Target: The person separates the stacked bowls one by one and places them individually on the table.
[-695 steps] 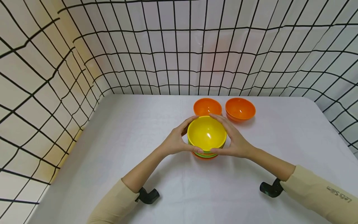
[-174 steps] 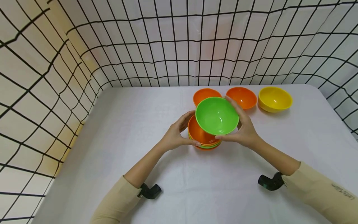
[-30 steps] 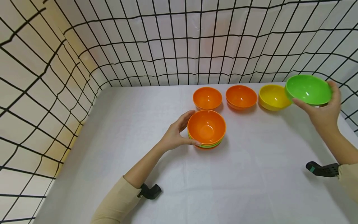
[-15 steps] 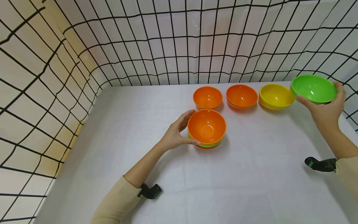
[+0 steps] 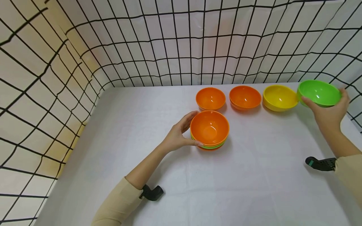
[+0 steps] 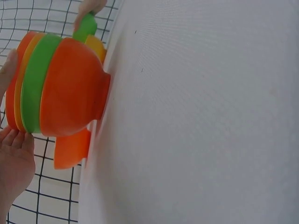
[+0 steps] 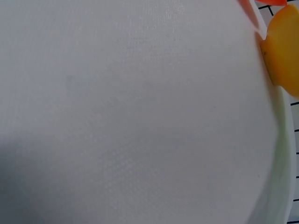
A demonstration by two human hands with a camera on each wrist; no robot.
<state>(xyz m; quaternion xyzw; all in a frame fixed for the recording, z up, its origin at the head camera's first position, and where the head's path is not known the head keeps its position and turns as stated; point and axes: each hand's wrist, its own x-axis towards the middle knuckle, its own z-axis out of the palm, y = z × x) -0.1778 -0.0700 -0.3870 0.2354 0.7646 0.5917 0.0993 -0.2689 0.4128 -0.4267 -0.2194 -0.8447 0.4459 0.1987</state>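
Green bowl (image 5: 319, 93) is gripped at its rim by the right hand (image 5: 329, 113), low at far right beside the yellow bowl (image 5: 279, 98), set-down step judged underway; stack (image 5: 209, 131) is clasped by the left hand (image 5: 177, 137).

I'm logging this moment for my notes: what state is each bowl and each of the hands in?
Green bowl: upright, held in right hand, beside the yellow bowl.
Yellow bowl: upright, on table, empty.
Two orange bowls: upright, on table, empty.
Bowl stack: nested, upright, orange on top.
Left hand: fingers curled round the stack.
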